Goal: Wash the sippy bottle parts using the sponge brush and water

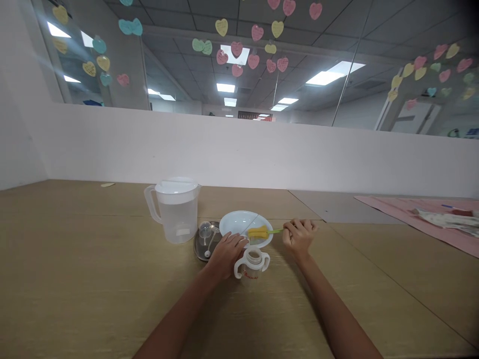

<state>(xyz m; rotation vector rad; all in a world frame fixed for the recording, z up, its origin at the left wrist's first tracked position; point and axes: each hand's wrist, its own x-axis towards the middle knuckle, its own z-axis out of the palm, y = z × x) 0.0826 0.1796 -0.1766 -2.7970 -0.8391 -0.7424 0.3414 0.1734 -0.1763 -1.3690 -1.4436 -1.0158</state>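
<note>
My right hand (299,237) is closed around the thin green handle of a yellow sponge bottle brush (258,232). The brush's head lies over a white bowl (235,219), pointing left. At the bowl's near edge, my left hand (227,252) has its fingers curled on a small pale piece, too indistinct to name. Right beside that hand stands a clear baby bottle (253,264) with two white handles, its mouth uncovered. Left of the hand is a round metal tray (199,252), holding a clear dome-shaped cap (205,230) and a straw with a white weighted end (208,253).
A translucent lidded pitcher (177,214) stands behind the tray at left. On the right, a pink cloth (392,212) bears white packets and a pen. A white wall (239,149) with windows above it bounds the back of the table.
</note>
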